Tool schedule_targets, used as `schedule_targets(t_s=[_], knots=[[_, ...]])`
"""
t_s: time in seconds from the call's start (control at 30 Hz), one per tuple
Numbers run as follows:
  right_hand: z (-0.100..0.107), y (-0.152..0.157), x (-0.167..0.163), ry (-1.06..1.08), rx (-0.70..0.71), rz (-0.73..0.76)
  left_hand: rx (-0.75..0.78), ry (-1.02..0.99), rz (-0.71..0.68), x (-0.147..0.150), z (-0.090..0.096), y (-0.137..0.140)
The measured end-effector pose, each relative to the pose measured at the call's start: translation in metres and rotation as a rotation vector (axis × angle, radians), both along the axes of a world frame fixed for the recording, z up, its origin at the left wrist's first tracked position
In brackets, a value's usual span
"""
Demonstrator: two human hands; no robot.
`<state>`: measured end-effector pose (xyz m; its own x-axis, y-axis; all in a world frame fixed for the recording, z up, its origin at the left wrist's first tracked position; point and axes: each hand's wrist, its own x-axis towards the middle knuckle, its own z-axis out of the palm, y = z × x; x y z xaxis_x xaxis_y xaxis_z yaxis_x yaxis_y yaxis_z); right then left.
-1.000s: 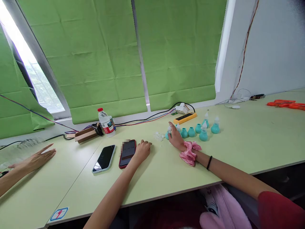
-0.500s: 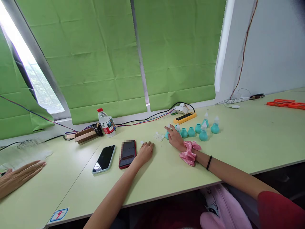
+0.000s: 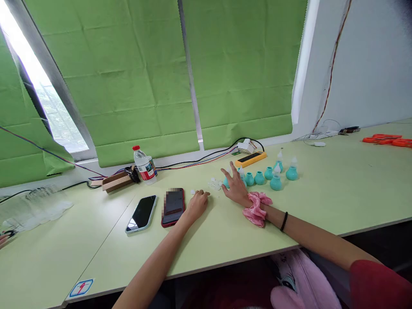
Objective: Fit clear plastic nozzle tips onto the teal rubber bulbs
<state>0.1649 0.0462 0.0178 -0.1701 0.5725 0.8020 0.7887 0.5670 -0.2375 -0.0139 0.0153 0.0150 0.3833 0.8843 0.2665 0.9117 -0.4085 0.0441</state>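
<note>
The right hand [image 3: 236,189] has its fingers fanned wider than half a second ago, gripping nothing that I can see. Over on the left, the co-worker's hand [image 3: 3,239], stretched over the tabletop [image 3: 144,257] before, has drawn back until only a bit of it shows. The left hand [image 3: 197,204] rests palm down near the red-edged phone [image 3: 174,207], fingers loosely bent; I can't tell whether anything is under them. A small white piece [image 3: 192,192] lies just past its fingertips.

The teal bottles [image 3: 276,182] stand upright towards the tabletop's back edge, in front of the yellow power strip [image 3: 250,159]. They're squat and round-bellied; some wear pale pointed tips, while three in the middle show open mouths. The right hand partly covers the leftmost ones, so I can't say whether it touches them. The little clear pieces [image 3: 215,184] beside it blur together.
</note>
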Motion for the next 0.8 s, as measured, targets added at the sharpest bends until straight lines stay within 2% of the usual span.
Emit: schedule_targets(t_s=[0.13, 0.23, 0.33, 0.47, 0.6, 0.7, 0.8], knots=[[0.008, -0.012, -0.002, 0.014, 0.093, 0.02, -0.002, 0.003, 0.021, 0.001, -0.001, 0.001], [0.009, -0.02, -0.005, -0.094, 0.144, 0.164, 0.003, 0.003, 0.026, 0.001, -0.001, 0.001], [0.003, -0.024, -0.011, -0.244, 0.064, 0.3, 0.016, -0.003, 0.018, 0.0, -0.002, 0.0], [-0.012, -0.02, -0.016, -0.296, -0.092, 0.31, 0.048, 0.009, 0.019, 0.001, -0.002, 0.0], [-0.023, -0.012, -0.013, -0.314, -0.168, 0.36, 0.061, 0.013, 0.02, 0.002, -0.001, -0.001], [-0.022, -0.011, -0.013, -0.381, -0.218, 0.395, 0.054, 0.005, 0.018, 0.002, 0.001, -0.002], [-0.016, -0.013, -0.015, -0.413, -0.239, 0.341, 0.047, -0.011, 0.021, 0.002, 0.002, -0.002]])
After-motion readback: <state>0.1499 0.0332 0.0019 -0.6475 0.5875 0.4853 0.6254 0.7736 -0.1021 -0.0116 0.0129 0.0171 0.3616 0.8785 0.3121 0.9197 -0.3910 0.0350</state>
